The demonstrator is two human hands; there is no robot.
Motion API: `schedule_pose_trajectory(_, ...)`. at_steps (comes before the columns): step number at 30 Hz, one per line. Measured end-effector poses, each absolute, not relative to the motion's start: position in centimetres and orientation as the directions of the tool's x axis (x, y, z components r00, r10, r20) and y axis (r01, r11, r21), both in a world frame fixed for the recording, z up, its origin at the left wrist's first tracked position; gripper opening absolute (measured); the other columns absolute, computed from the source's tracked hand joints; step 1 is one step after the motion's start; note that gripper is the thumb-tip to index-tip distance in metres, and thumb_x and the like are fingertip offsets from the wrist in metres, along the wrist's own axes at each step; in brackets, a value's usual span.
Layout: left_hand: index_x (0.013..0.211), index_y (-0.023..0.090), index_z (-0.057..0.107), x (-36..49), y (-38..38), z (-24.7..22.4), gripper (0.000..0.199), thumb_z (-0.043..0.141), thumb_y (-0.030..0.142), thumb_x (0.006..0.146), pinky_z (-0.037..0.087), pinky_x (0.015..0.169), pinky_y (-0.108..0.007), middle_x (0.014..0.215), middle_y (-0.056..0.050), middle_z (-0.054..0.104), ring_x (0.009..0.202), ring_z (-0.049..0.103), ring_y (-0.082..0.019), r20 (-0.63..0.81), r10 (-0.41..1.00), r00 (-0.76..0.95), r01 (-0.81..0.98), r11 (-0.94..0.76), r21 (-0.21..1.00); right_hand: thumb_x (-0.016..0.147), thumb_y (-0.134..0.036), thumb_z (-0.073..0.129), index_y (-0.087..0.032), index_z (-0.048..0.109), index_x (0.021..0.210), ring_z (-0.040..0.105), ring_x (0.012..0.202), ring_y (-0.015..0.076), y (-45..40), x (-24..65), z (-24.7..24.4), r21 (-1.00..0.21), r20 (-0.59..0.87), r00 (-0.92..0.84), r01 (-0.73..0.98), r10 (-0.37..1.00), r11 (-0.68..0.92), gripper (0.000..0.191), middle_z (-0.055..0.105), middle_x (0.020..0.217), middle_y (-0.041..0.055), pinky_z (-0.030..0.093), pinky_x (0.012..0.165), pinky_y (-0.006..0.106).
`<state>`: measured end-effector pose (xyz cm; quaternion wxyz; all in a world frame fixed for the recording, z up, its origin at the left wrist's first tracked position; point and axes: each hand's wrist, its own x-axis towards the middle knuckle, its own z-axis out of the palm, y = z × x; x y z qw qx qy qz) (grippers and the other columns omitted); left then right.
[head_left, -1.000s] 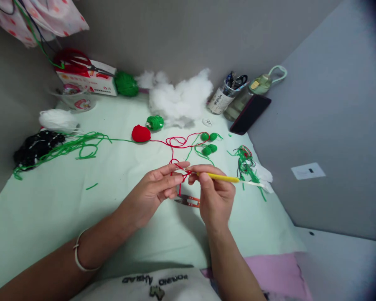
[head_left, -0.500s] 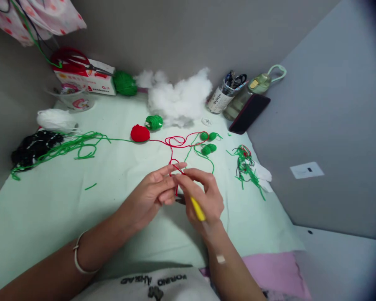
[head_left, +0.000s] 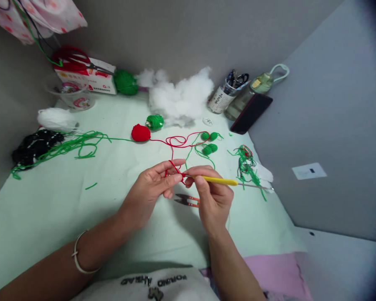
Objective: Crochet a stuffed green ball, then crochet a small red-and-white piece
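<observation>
My left hand (head_left: 147,190) pinches red yarn (head_left: 172,154), which loops over its raised index finger. A small red stitched piece (head_left: 183,177) shows at the fingertips. In my right hand (head_left: 214,196) is a crochet hook (head_left: 221,180) with a yellow handle, pointing left, its tip at the red piece. The yarn runs back to a red ball (head_left: 141,133). Beneath my hands, orange-handled thread snips (head_left: 187,200) lie on the cloth. Behind them are small green crocheted balls (head_left: 207,149) with green tails.
White stuffing (head_left: 181,98), a green yarn ball (head_left: 125,82) and a pen cup (head_left: 222,99) stand along the back. A phone (head_left: 251,113) leans on a bottle (head_left: 261,82) at the right. Yarn scraps (head_left: 246,165) lie right; black yarn (head_left: 36,148) lies left.
The hook in my right hand has swung from pointing down toward my wrist to lying nearly level. My right hand has shifted slightly right, and the snips are more exposed.
</observation>
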<state>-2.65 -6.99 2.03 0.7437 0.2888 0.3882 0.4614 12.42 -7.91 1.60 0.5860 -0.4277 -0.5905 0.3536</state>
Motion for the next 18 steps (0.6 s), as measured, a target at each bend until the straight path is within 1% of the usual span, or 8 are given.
schedule_pose_trajectory(4, 0.123, 0.02, 0.072, -2.68, -6.97, 2.06, 0.042, 0.08, 0.029, 0.083, 0.033, 0.052, -0.022, 0.071, 0.005, 0.056, 0.051, 0.035, -0.004, -0.329, 0.901, 0.282, -0.449, 0.427, 0.785, 0.099, -0.022, 0.06, -0.025, 0.076, 0.097, 0.065, 0.078, 0.019, -7.91, 12.45, 1.62, -0.897, 0.422, 0.07, 0.177, 0.904, 0.405, 0.016, 0.073, 0.088, 0.0042, 0.054, 0.068, 0.037)
schedule_pose_trajectory(7, 0.125, 0.019, 0.071, -2.84, -7.02, 2.21, 0.043, 0.079, 0.028, 0.085, 0.032, 0.052, -0.023, 0.063, 0.007, 0.051, 0.05, 0.035, -0.006, -0.326, 0.898, 0.296, -0.441, 0.432, 0.787, 0.099, -0.023, 0.06, -0.025, 0.075, 0.096, 0.064, 0.075, 0.0185, -7.96, 12.4, 1.52, -0.903, 0.416, 0.096, 0.164, 0.904, 0.398, 0.016, 0.072, 0.088, 0.0042, 0.054, 0.066, 0.036)
schedule_pose_trajectory(11, 0.119, 0.018, 0.073, -3.14, -6.98, 2.52, 0.036, 0.078, 0.029, 0.086, 0.032, 0.052, -0.021, 0.059, 0.008, 0.045, 0.05, 0.034, -0.005, -0.345, 0.896, 0.281, -0.469, 0.442, 0.765, 0.099, -0.027, 0.06, -0.024, 0.075, 0.094, 0.063, 0.07, 0.0161, -7.9, 12.52, 1.35, -0.931, 0.365, 0.159, 0.042, 0.917, 0.364, 0.016, 0.07, 0.087, 0.004, 0.053, 0.061, 0.034)
schedule_pose_trajectory(15, 0.114, 0.019, 0.074, -3.19, -6.88, 2.53, 0.03, 0.078, 0.028, 0.086, 0.032, 0.052, -0.02, 0.062, 0.008, 0.047, 0.05, 0.034, -0.004, -0.344, 0.895, 0.284, -0.502, 0.444, 0.742, 0.098, -0.029, 0.063, -0.023, 0.076, 0.092, 0.064, 0.068, 0.0135, -7.63, 12.9, 1.34, -0.954, 0.25, 0.145, -0.134, 0.957, 0.269, 0.015, 0.07, 0.087, 0.003, 0.053, 0.06, 0.03)
schedule_pose_trajectory(18, 0.114, 0.02, 0.075, -3.13, -6.89, 2.44, 0.029, 0.078, 0.027, 0.086, 0.033, 0.051, -0.02, 0.062, 0.008, 0.047, 0.05, 0.036, -0.004, -0.322, 0.902, 0.287, -0.506, 0.429, 0.748, 0.096, -0.03, 0.065, -0.022, 0.076, 0.089, 0.064, 0.063, 0.0118, -7.47, 13.08, 1.46, -0.952, 0.202, 0.176, -0.197, 0.963, 0.236, 0.015, 0.07, 0.086, 0.002, 0.053, 0.058, 0.028)
